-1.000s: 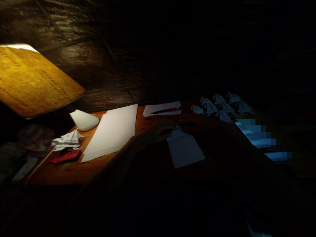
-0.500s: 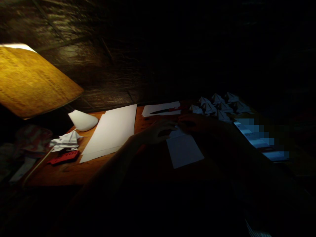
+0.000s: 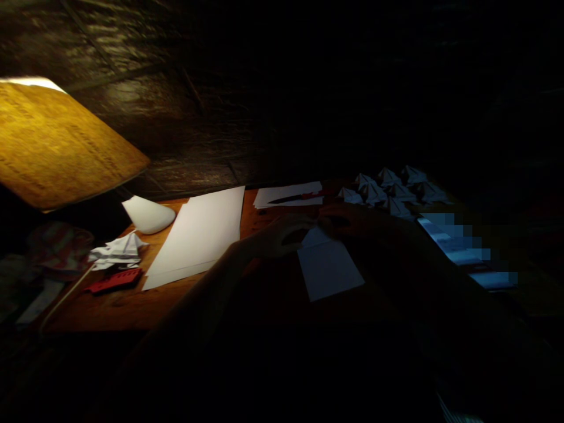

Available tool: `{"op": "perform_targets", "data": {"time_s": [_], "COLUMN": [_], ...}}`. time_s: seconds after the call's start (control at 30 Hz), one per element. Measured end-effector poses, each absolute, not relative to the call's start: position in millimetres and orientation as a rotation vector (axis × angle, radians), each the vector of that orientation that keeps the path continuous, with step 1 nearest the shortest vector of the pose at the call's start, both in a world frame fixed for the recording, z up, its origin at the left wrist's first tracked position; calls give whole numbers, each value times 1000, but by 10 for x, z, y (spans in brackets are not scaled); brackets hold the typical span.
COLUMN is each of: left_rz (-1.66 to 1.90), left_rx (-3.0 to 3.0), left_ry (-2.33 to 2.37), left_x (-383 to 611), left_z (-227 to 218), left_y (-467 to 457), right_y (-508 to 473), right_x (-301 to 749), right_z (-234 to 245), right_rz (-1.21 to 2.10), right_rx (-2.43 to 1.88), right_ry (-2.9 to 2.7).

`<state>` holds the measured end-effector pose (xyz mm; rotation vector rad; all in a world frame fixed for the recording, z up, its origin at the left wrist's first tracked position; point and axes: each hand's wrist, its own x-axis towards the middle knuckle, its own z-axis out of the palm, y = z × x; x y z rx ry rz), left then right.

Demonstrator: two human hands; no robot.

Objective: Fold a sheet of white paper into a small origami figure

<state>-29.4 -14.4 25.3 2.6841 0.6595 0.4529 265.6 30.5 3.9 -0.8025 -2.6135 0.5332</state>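
The scene is very dark, lit only from the left. A small folded white paper [image 3: 329,269] lies on the wooden table [image 3: 132,305] in front of me. My left hand [image 3: 282,235] is curled over its far left corner, fingers bent and pinching the fold. My right hand [image 3: 348,220] meets it at the paper's far edge, fingers closed on the same fold. Both forearms are in deep shadow.
A stack of white sheets [image 3: 200,235] lies left of my hands. Behind are a sheet with a knife [image 3: 288,195] and several folded paper figures [image 3: 392,191]. A lampshade [image 3: 57,147], crumpled paper [image 3: 117,249], a red object [image 3: 115,280] and a white cone [image 3: 147,214] are left.
My hands have shifted slightly at the paper's far edge, and the top corner of the paper now shows folded up between them. The view has barely moved.
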Motion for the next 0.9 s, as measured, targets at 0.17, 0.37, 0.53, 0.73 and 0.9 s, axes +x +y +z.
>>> {"op": "perform_targets", "data": {"time_s": [0.17,0.37,0.53,0.73,0.9], "left_rz": [416,399,424,426,434], "left_rx": [2708,2735,2746,2746,2732], "left_ry": [695,734,705,718,736], "left_x": [-256,-249,-243,-235,-232], "left_z": [286,251,234,218,223], "left_y": [-176,-161,-154,-157,-168], "right_y": [311,300,337,351,327], "right_x": [2675,2673,2682,2667,2660], "right_z": [18,-10,-62,-16,7], "right_rz": [492,511,512,522,516], "right_rx": [-829,-887,-872,-772,-772], "right_ry": [-2618,-2550,-2551,-2603,-2594]}}
